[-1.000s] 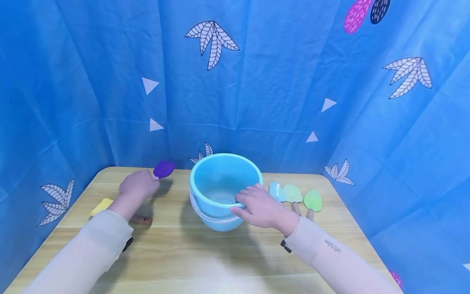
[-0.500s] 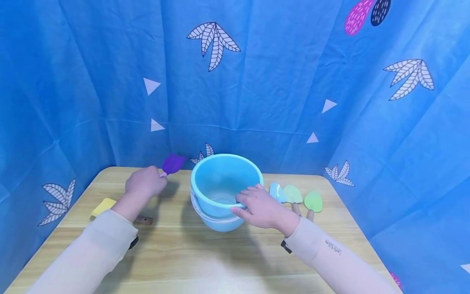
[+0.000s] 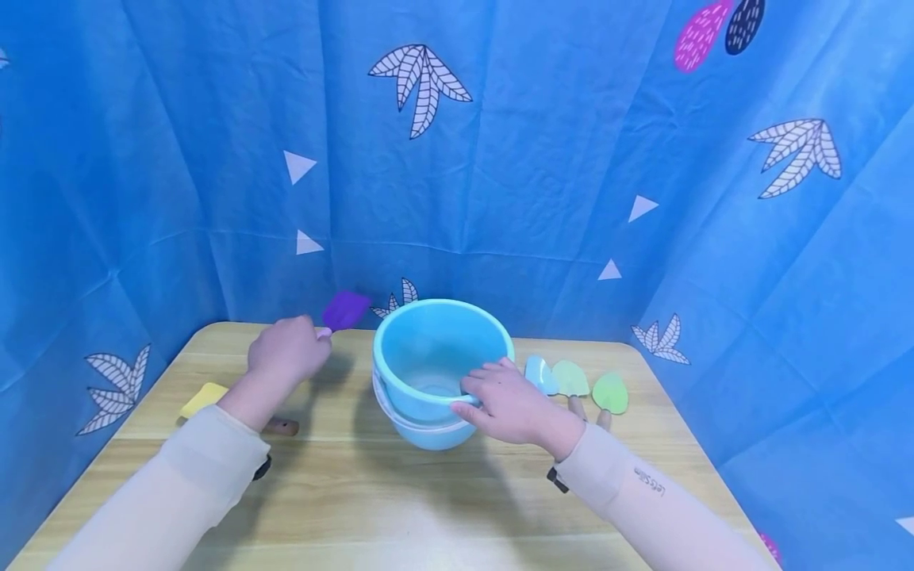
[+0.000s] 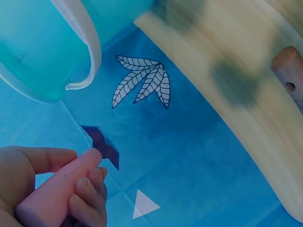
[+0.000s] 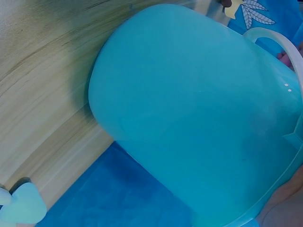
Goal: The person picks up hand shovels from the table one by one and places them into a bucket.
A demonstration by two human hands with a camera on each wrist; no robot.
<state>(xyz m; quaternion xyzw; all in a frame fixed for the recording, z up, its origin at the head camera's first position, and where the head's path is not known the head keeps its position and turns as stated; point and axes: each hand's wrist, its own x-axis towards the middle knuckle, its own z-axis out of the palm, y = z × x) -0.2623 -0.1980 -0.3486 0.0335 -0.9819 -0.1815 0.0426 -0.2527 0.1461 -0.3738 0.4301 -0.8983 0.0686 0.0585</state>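
The left hand grips the spade by its handle, blade jutting beyond; the right hand clasps the bucket rim.

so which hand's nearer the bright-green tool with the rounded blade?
Right. The right hand grips the rim of the light-blue plastic bucket, left of the bright-green tool; the left hand is farther off, across the bucket, holding a purple-bladed, pink-handled tool.

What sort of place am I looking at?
Perhaps a tabletop corner staged for play or filming: a patterned blue curtain hangs behind and beside a wood-grained table, and a light-blue bucket and small green-bladed tool look like props.
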